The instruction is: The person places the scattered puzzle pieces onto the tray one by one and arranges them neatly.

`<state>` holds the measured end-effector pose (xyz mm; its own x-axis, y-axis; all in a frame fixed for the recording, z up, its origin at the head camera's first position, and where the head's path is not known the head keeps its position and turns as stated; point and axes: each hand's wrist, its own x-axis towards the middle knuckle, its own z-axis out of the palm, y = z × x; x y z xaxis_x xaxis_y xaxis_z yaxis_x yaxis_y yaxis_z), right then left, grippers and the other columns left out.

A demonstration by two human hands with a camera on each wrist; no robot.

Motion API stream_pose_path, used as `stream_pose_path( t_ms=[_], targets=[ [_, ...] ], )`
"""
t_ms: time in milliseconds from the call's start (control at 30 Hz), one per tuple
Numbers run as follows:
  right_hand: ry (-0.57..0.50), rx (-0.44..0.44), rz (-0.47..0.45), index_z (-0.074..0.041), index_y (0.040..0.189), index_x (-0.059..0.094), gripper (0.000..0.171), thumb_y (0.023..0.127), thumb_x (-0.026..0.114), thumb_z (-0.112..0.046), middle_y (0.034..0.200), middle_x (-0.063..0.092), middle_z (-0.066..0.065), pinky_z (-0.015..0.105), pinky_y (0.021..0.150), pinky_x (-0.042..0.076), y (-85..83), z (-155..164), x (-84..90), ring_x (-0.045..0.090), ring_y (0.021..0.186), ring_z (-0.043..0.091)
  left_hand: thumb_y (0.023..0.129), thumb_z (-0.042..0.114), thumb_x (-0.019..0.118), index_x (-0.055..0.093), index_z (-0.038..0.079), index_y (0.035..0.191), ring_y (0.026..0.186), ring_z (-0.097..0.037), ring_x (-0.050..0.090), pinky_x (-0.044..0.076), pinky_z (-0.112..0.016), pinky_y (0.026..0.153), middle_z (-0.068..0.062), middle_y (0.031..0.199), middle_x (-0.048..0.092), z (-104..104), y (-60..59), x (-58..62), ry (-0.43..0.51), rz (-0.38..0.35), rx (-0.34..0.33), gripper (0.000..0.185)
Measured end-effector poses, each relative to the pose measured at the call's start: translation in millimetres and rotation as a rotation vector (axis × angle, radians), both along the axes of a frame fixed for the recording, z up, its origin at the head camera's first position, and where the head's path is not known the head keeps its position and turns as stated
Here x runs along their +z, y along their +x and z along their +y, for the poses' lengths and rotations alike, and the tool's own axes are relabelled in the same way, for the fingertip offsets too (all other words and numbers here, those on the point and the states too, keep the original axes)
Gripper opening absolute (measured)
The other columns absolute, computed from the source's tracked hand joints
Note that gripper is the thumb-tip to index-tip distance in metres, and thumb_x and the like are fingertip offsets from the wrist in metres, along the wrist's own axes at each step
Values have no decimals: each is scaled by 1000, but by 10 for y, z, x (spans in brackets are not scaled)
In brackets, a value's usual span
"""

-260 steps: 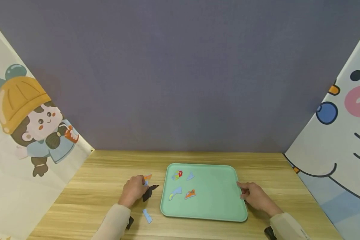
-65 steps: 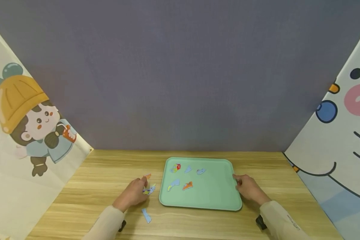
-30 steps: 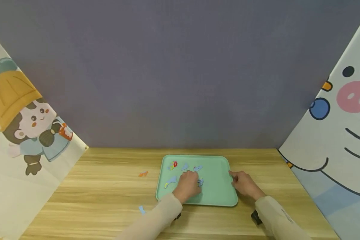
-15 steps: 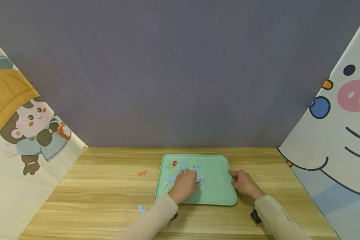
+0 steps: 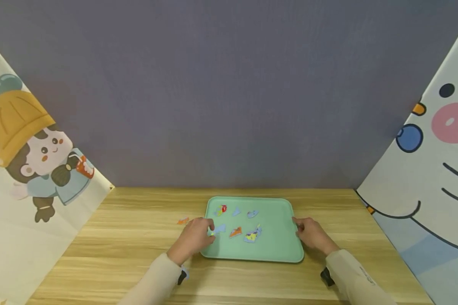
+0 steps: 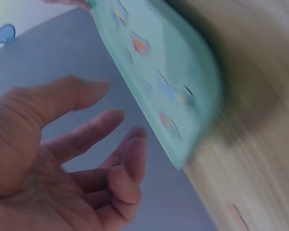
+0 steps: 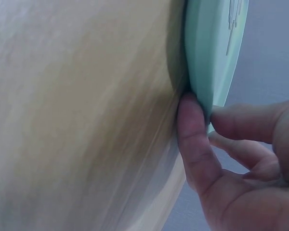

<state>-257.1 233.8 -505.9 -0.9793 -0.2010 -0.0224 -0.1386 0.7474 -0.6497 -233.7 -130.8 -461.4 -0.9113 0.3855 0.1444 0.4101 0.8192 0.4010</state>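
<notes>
My left hand [image 5: 194, 238] hovers over the left edge of the mint-green tray [image 5: 276, 250], holding nothing. In the left wrist view the thumb and fingers of the left hand [image 6: 72, 149] are apart and loosely bent. On the tray lie several puzzle pieces: a yellow-and-blue piece [image 5: 253, 234], an orange piece [image 5: 235, 232], a red-and-green piece [image 5: 221, 210] and pale blue ones. My left hand partly covers the blue-and-yellow piece [image 5: 219, 228]. At the tray's right edge, my right hand [image 5: 314, 235] pinches the rim, thumb over the top and a finger beneath, as the right wrist view shows.
Left of the tray, an orange piece [image 5: 183, 220] lies on the wooden table [image 5: 137, 224]. A light blue piece [image 5: 185, 272] is mostly hidden beside the left wrist. A grey wall [image 5: 229, 106] rises behind the table, with printed cloths on both sides.
My left hand brought the yellow-and-blue piece from the table onto the tray, let it go and drew back left. A small blue piece joined the tray's top row earlier. My right hand stayed on the rim.
</notes>
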Motion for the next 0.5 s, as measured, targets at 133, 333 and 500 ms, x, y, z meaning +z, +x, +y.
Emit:
stream_pose_path(
  t_ms=[133, 333, 500],
  targets=[
    [9, -11, -2, 12, 129, 48, 47, 84, 59, 5, 65, 41, 1, 23, 47, 34, 7, 1, -1, 36, 54, 12, 72, 5, 75, 66, -2, 92, 50, -9, 40, 39, -27, 48, -1, 62, 54, -285, 152, -2, 19, -105, 26, 23],
    [14, -13, -5, 13, 129, 47, 47, 84, 59, 6, 67, 41, 2, 24, 48, 34, 15, 0, 3, 37, 55, 13, 66, 11, 81, 62, -2, 87, 60, -18, 51, 48, -36, 57, -6, 74, 59, -528, 368, -73, -24, -204, 84, 31],
    [8, -9, -3, 13, 129, 47, 47, 84, 59, 6, 68, 41, 2, 24, 48, 35, 10, -7, -1, 37, 55, 13, 56, 10, 81, 59, -1, 82, 65, -23, 54, 49, -41, 60, -9, 73, 58, -576, 460, -178, -38, -211, 144, 36]
  ],
)
